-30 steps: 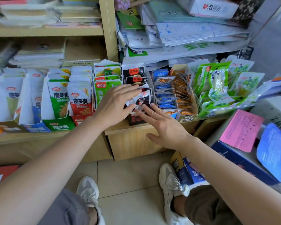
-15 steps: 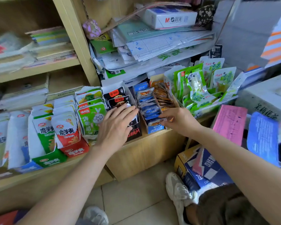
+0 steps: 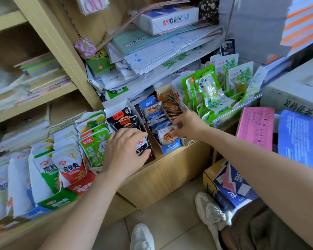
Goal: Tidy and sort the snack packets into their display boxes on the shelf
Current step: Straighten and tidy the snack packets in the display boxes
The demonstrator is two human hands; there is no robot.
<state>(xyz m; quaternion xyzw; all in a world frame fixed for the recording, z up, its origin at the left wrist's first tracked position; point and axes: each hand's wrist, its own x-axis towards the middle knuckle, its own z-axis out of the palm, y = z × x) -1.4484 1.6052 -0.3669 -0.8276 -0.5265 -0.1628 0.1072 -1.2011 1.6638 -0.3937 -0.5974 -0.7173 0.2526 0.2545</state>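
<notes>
Down by your feet, a pale grey trainer (image 3: 209,213) and a white shoe (image 3: 142,235) rest on the tiled floor (image 3: 170,222), with a blue-and-white printed cardboard carton (image 3: 231,186) just beside the trainer.

Above them, at the front edge of the light wooden shelf (image 3: 170,168), your left hand (image 3: 125,150) curls over the front of the row of glossy black snack packets (image 3: 123,120) standing in their black cardboard display box (image 3: 151,156). Its fingers are bent over the tops and the thumb lies against the front packet, so it grips them.

Your right hand (image 3: 188,127) pinches the front blue-and-white foil snack packet (image 3: 164,138) between thumb and fingertips. That packet stands at the front of the blue cardboard display box (image 3: 171,147), touching the row behind it.

You seem to be seating this packet while steadying the black row. Next, you would press it upright and flush, then ease the pinch off without dragging it out.

Behind your right hand lie orange-brown sachets (image 3: 172,105). Further right, green-and-white plastic pouches (image 3: 206,91) lean loosely at odd angles and probably need sorting next. Beyond everything, stacked paper sheets (image 3: 152,51) pile up under a white carton (image 3: 170,18).
</notes>
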